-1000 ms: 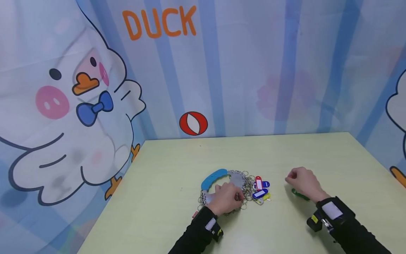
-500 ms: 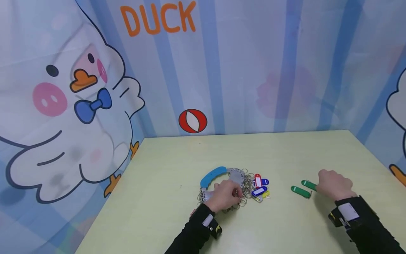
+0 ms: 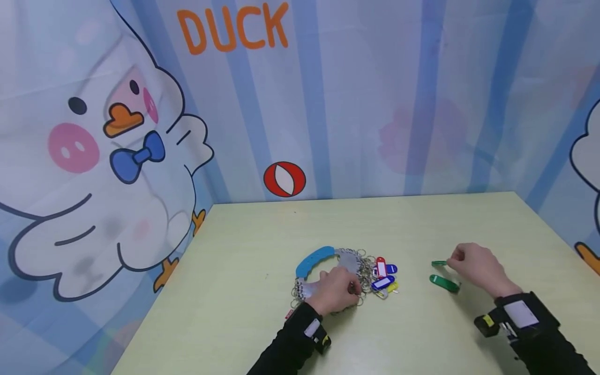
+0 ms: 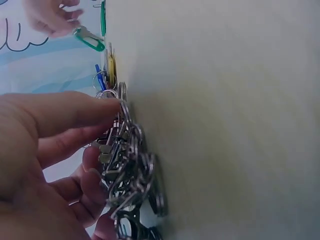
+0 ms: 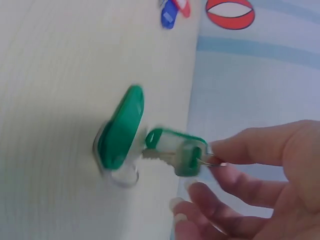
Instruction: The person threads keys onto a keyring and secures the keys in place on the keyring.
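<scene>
My right hand (image 3: 480,268) pinches a small key ring. From it hang a key (image 5: 187,159) and a green key tag (image 5: 176,137), held just above the tabletop. A second green key tag (image 3: 444,283) lies on the table below and close to that hand; its ring (image 5: 125,177) shows in the right wrist view. My left hand (image 3: 334,290) covers part of a bunch of linked metal rings (image 4: 132,145), thumb and finger pinching one ring at its edge. Behind the left hand lies a curved grey metal plate (image 3: 349,261) with a blue band (image 3: 315,260) along it.
To the right of the rings lie blue key tags (image 3: 383,283), a red one (image 3: 381,267) and a yellow one (image 3: 393,287). A small red piece (image 3: 289,314) peeks out beside the left wrist. A cartoon-printed curtain (image 3: 356,104) stands along the table's (image 3: 234,291) back edge.
My right hand went right, uncovering two green key tags, then came back left with one raised by its ring. The left hand stays at the rings, barely shifting.
</scene>
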